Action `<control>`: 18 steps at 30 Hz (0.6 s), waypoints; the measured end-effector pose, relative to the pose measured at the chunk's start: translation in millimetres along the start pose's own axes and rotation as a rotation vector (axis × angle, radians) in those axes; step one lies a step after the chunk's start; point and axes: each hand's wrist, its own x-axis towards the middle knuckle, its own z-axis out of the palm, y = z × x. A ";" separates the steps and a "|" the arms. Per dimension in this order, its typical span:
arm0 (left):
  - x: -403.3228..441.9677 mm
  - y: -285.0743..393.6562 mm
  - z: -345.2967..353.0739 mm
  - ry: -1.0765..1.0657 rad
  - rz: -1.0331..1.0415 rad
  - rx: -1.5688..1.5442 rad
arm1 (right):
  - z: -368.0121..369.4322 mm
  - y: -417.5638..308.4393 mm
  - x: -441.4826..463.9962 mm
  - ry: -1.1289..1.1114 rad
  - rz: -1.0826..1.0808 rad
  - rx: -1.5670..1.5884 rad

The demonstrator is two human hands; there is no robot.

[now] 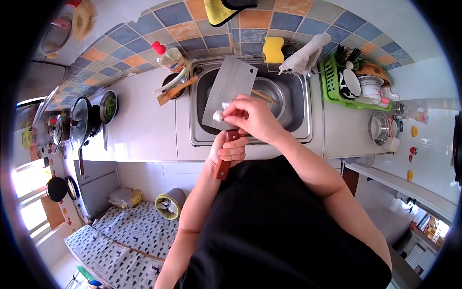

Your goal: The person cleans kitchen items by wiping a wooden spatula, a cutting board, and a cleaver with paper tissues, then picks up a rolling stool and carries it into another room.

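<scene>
A wide cleaver [230,86] is held upright over the left part of the sink, its blade pointing away from me. My left hand [228,149] is wrapped round its red-brown wooden handle [222,168]. Between the fingertips of my right hand [248,117] is a small crumpled white wad [218,116], close to the lower part of the blade. Behind the blade, the steel sink [296,126] holds a round metal basin [276,91] with a wooden stick across it.
A yellow sponge [274,50] and a pale cloth [308,54] are behind the sink. Right of it stands a green dish rack [331,82]. On the left are a bottle [170,59], a wooden spatula [177,91] and pans [109,106]. A bin [179,196] stands on the floor.
</scene>
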 end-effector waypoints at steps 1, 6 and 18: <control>0.8 0.1 -2.0 -0.014 0.009 -0.007 | 1.2 -1.4 -2.8 -0.030 -0.036 -0.002; 4.1 -1.7 -3.0 -0.034 0.019 -0.008 | -1.3 -4.7 -6.5 -0.096 -0.106 0.000; 10.3 -21.3 3.0 0.033 -0.104 0.161 | -40.4 16.4 40.1 0.334 -0.111 -0.129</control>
